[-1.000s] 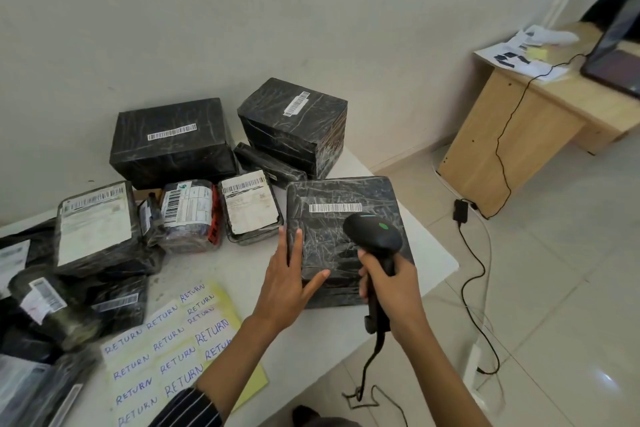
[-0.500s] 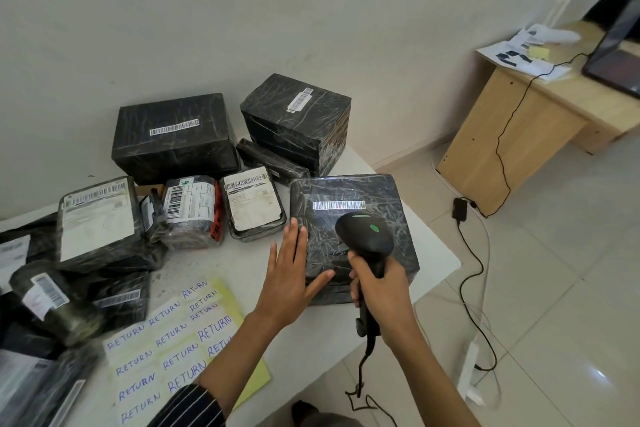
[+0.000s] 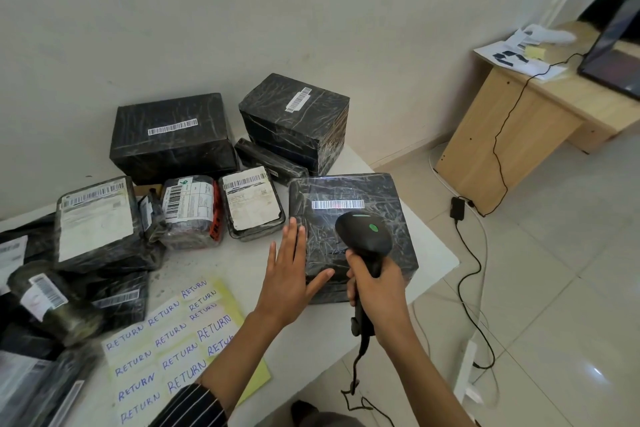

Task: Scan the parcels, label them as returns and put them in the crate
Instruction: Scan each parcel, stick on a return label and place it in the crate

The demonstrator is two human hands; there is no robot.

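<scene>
Rests the straight-fingered left hand on the near-left edge of the parcel on the worktop and grips the scanner in the right hand above the parcel's top.

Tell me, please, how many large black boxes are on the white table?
3. The back-left box sits by the wall, the back-right box beside it, and the front box lies under the left hand. The pile of smaller parcels at left may hide more.
</scene>
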